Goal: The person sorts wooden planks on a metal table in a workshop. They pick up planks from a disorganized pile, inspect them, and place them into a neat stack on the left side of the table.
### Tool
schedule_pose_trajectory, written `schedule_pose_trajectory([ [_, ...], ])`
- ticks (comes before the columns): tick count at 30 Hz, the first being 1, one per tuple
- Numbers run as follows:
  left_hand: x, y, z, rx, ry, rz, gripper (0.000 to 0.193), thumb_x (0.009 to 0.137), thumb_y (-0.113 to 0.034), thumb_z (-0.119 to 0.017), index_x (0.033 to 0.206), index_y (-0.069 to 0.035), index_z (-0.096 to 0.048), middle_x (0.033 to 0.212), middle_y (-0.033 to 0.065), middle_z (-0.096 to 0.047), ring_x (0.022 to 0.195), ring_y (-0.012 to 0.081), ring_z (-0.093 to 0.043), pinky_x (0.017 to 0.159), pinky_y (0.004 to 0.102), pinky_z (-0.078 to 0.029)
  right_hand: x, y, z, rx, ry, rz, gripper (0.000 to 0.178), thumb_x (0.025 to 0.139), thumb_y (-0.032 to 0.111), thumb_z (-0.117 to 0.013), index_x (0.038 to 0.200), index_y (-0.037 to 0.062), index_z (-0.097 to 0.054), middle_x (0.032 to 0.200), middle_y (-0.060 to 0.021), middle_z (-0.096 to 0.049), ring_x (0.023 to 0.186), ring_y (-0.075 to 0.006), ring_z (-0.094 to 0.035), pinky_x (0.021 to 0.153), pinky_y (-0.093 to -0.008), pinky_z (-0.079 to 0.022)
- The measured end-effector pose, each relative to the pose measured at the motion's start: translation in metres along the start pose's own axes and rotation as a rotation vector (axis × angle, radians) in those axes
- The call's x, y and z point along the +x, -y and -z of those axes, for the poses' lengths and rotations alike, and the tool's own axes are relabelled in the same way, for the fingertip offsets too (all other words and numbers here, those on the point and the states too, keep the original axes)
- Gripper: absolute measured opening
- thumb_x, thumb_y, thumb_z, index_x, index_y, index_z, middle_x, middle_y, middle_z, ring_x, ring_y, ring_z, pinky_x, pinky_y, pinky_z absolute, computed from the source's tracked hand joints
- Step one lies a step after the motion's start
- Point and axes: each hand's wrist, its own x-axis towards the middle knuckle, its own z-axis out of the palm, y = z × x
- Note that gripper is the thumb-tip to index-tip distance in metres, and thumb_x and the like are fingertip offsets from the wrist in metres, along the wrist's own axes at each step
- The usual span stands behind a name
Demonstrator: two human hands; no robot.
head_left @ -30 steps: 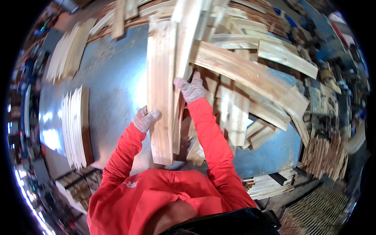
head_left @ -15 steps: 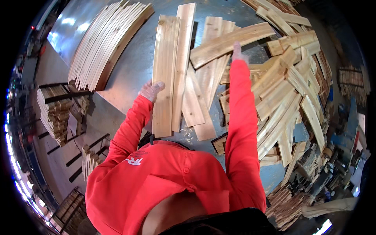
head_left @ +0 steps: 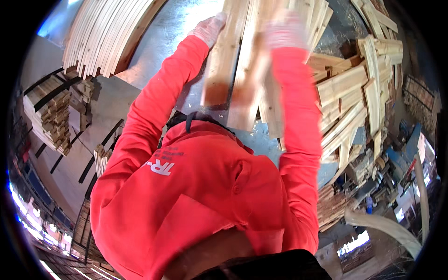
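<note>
Metal table (head_left: 156,53) spans upper middle. Loose pile of boards (head_left: 343,88) heaped at right. Row of boards (head_left: 109,32) standing on edge, packed close, at upper left. Between them, left board (head_left: 224,58) lies lengthwise ahead of person; second board (head_left: 251,65) just right of it. Hands well apart: left hand (head_left: 208,30), gloved, at left board's outer edge, grip unclear; right hand (head_left: 286,31) motion-blurred over boards, cannot tell whether clamped.

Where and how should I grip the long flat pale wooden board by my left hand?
Probably by its left long edge, coming from the left: the flat board borders grey metal tabletop there, while another pale wooden board crowds its right.
</note>
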Motion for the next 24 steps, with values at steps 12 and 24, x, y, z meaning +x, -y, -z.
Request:
schedule_pose_trajectory([
  [12, -0.034, -0.04, 0.035, 0.617, -0.034, -0.092, 0.059, 0.078, -0.049, -0.075, 0.113, -0.003, -0.066, 0.092, 0.0101, -0.07, 0.081, 0.0203, -0.064, 0.078, 0.0355, -0.051, -0.113, -0.017, -0.121, -0.255, -0.48, -0.112, 0.11, 0.07, 0.044, -0.078, 0.149, -0.0032, -0.018, 0.132, -0.0265, -0.047, 0.118, -0.04, -0.051, 0.097, -0.0484, -0.045],
  [24, 0.001, 0.026, 0.035, 0.395, 0.323, -0.341, 0.067, 0.079, -0.042, -0.074, 0.125, 0.003, -0.056, 0.113, 0.014, -0.068, 0.106, 0.0237, -0.064, 0.095, 0.031, -0.046, -0.125, -0.043, -0.093, -0.433, -0.253, -0.006, 0.107, 0.069, 0.06, -0.073, 0.151, 0.0078, -0.026, 0.154, -0.025, -0.026, 0.141, -0.0424, -0.028, 0.113, -0.053, -0.024],
])
